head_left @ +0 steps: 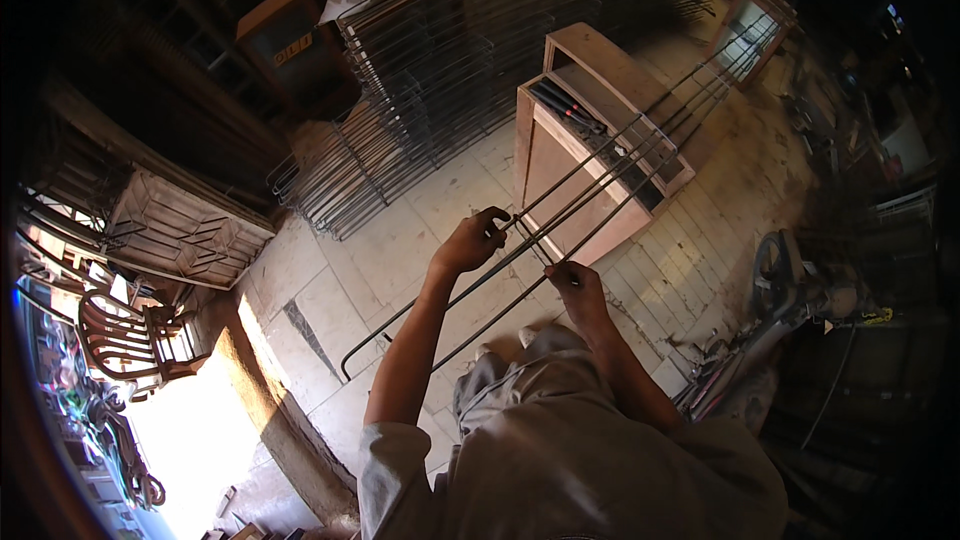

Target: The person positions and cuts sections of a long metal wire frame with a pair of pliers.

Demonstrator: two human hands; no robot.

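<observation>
A long frame of bent metal rods (470, 290) slants from the lower middle toward the upper right, passing over a pale wooden box cabinet (565, 185). My left hand (475, 238) pinches the frame near a short crosspiece (530, 238), thumb and forefinger curled at the rod. Lower and to the right, my right hand (577, 290) is closed on the same frame at the crosspiece's other end. Black tools with red-tipped parts (565, 105) lie in the top of the cabinet.
Stacked rod grids (370, 170) stand at back left, near a dark cabinet (280, 40). Carved wooden panels (180, 225) and chairs (125, 335) are at left by a sunlit threshold (255, 390). Machinery (775, 280) stands at right on the tiled floor (320, 280).
</observation>
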